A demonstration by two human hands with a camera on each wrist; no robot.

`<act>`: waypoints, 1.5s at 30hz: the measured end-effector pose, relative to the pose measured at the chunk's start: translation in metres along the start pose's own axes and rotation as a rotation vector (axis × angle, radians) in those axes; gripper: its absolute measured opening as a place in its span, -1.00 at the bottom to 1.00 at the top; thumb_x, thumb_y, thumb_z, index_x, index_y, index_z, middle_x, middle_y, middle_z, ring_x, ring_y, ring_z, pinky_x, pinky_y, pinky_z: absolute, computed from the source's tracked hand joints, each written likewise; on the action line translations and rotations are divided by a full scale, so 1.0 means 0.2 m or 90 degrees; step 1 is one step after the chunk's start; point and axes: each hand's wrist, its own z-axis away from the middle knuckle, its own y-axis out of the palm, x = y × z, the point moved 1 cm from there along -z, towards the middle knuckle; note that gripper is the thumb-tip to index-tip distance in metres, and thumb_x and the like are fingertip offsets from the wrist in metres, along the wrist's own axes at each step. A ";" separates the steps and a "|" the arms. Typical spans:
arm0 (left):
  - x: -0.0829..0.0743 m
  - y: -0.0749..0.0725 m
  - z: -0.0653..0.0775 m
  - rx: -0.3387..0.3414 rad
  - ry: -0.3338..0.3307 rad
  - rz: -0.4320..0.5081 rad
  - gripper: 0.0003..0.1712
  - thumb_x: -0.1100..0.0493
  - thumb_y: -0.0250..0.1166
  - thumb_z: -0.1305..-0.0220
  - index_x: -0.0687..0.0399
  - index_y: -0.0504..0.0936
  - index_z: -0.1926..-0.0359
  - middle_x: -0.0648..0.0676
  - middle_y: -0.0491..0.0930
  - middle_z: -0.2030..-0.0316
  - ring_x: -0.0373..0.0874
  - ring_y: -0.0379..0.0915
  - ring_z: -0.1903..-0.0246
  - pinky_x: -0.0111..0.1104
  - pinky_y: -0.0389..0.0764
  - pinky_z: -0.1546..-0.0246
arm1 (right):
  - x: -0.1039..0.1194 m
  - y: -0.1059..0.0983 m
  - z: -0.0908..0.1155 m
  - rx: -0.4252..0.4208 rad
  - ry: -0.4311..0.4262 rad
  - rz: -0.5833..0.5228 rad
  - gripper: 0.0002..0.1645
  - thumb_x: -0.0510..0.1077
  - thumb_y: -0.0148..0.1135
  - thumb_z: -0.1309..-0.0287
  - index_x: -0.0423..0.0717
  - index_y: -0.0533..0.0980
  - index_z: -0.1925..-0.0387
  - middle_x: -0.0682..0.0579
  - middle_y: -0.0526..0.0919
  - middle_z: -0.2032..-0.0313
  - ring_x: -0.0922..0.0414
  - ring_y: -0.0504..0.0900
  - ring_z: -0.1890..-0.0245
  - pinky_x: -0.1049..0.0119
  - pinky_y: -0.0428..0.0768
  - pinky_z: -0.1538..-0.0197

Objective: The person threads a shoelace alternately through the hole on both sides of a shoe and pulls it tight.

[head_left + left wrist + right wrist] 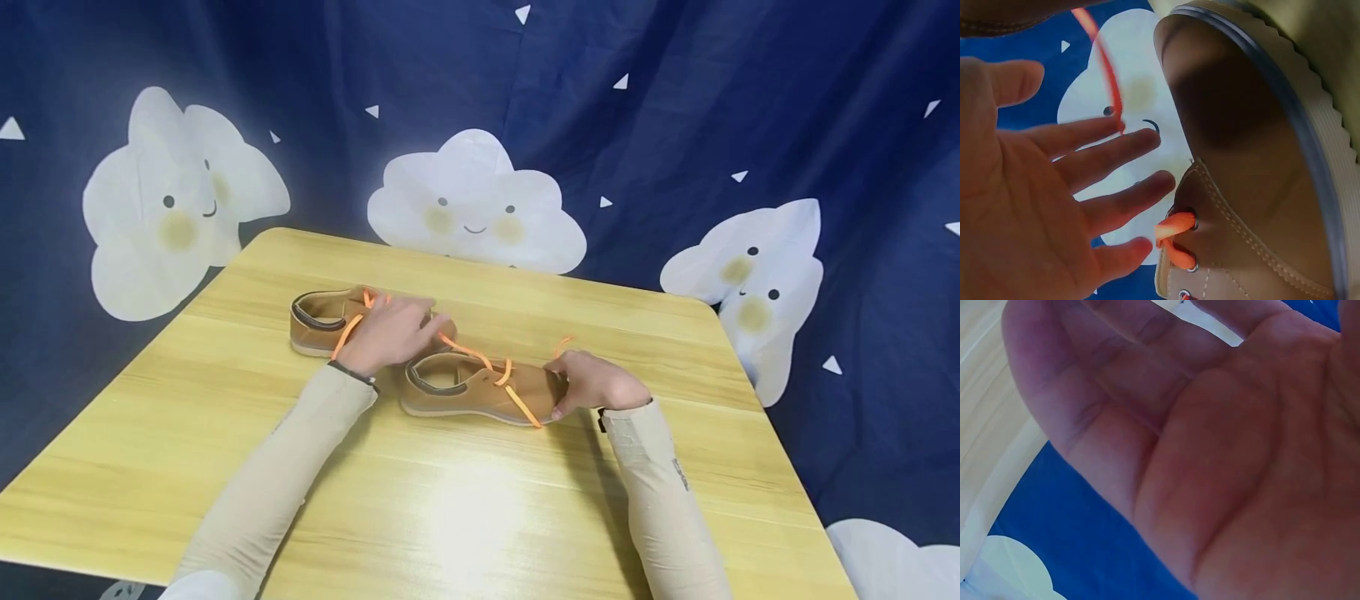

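Observation:
Two tan shoes with orange laces sit on a wooden table. In the head view my left hand (396,329) lies over the front of the farther shoe (318,337), hiding much of its toe. The left wrist view shows that hand (1054,175) with its fingers spread and fairly straight, beside a tan shoe upper (1254,181) with metal eyelets. My right hand (600,382) grips the nearer shoe (457,396) at the toe, thumb on the near side and fingers on the far side. Only the palm and bent fingers of the right hand (1210,444) fill the right wrist view.
The wooden table (360,508) extends around both shoes, with its far edge close to a dark blue curtain (465,67) printed with white clouds. An orange lace (521,406) drapes over the nearer shoe's side, and another lace end (564,342) sticks up beyond its toe.

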 end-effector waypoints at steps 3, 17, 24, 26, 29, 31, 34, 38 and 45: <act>-0.02 0.01 0.01 0.040 0.019 0.014 -0.55 -0.18 0.00 -0.60 -0.08 0.73 0.15 0.03 0.73 0.17 0.03 0.63 0.00 0.10 0.33 -0.20 | 0.01 0.00 0.03 -0.030 -0.002 0.007 -0.31 -0.20 0.68 0.15 -0.24 0.61 -0.09 -0.09 0.70 0.02 0.01 0.63 0.00 0.10 0.62 -0.11; -0.33 0.02 0.09 0.127 0.205 -0.006 -0.03 -0.36 0.41 -0.22 0.12 0.41 -0.45 0.15 0.53 -0.37 0.08 0.44 -0.39 0.02 0.34 -0.47 | 0.13 0.23 0.13 -0.209 -0.118 -0.030 -0.82 -0.21 0.52 -0.13 0.06 0.65 0.47 0.20 0.57 0.51 0.32 0.46 0.54 0.43 0.46 0.45; -0.35 0.12 0.11 0.139 0.208 -0.069 0.11 -0.27 0.59 -0.03 0.07 0.34 -0.49 0.03 0.64 -0.25 -0.06 0.55 -0.27 0.12 0.23 -0.48 | 0.10 0.29 0.15 -0.197 -0.175 -0.198 -0.85 -0.31 0.31 -0.31 -0.07 0.55 0.38 0.03 0.53 0.40 0.29 0.44 0.48 0.44 0.48 0.40; -0.35 0.12 0.11 0.139 0.206 -0.063 0.10 -0.24 0.61 -0.02 0.06 0.34 -0.49 0.02 0.67 -0.21 -0.08 0.56 -0.25 0.12 0.22 -0.49 | 0.10 0.27 0.17 -0.156 -0.174 -0.264 -0.89 -0.27 0.20 -0.42 -0.13 0.49 0.30 -0.05 0.55 0.38 0.24 0.47 0.47 0.40 0.52 0.37; -0.35 0.12 0.10 0.136 0.204 -0.056 0.09 -0.21 0.63 0.00 0.07 0.36 -0.48 0.02 0.70 -0.17 -0.07 0.58 -0.24 0.13 0.21 -0.49 | 0.10 0.23 0.19 -0.109 -0.158 -0.347 -0.91 -0.22 0.12 -0.49 -0.19 0.41 0.15 -0.07 0.54 0.41 0.13 0.53 0.46 0.31 0.61 0.33; -0.35 0.12 0.10 0.133 0.204 -0.058 0.09 -0.21 0.63 0.00 0.07 0.37 -0.47 0.02 0.71 -0.15 -0.07 0.58 -0.24 0.13 0.21 -0.49 | 0.11 0.21 0.21 -0.113 -0.153 -0.341 -0.79 -0.25 0.18 -0.44 -0.21 0.37 0.01 -0.04 0.50 0.44 0.12 0.51 0.48 0.31 0.60 0.34; -0.35 0.12 0.10 0.132 0.206 -0.064 0.10 -0.23 0.62 0.00 0.06 0.37 -0.48 0.02 0.71 -0.16 -0.06 0.58 -0.26 0.12 0.21 -0.48 | 0.14 0.17 0.25 -0.184 -0.148 -0.239 -0.47 -0.35 0.31 -0.27 -0.17 0.34 -0.20 0.03 0.49 0.42 0.20 0.45 0.50 0.37 0.50 0.39; -0.34 0.11 0.09 0.131 0.207 -0.070 0.10 -0.24 0.61 0.00 0.05 0.36 -0.48 -0.03 0.74 -0.04 -0.10 0.60 -0.22 0.08 0.22 -0.44 | 0.19 0.09 0.30 -0.293 -0.134 -0.072 -0.41 -0.48 0.25 -0.14 -0.15 0.43 -0.21 -0.03 0.61 0.19 0.25 0.45 0.49 0.39 0.51 0.41; -0.37 0.10 0.11 0.120 0.216 -0.030 0.02 -0.29 0.54 -0.10 0.06 0.40 -0.45 0.06 0.56 -0.32 0.02 0.45 -0.35 0.14 0.12 -0.53 | 0.23 -0.11 0.35 -0.292 -0.152 -0.022 -0.81 -0.37 0.27 -0.30 -0.06 0.70 0.19 0.10 0.76 0.30 0.29 0.48 0.50 0.40 0.51 0.36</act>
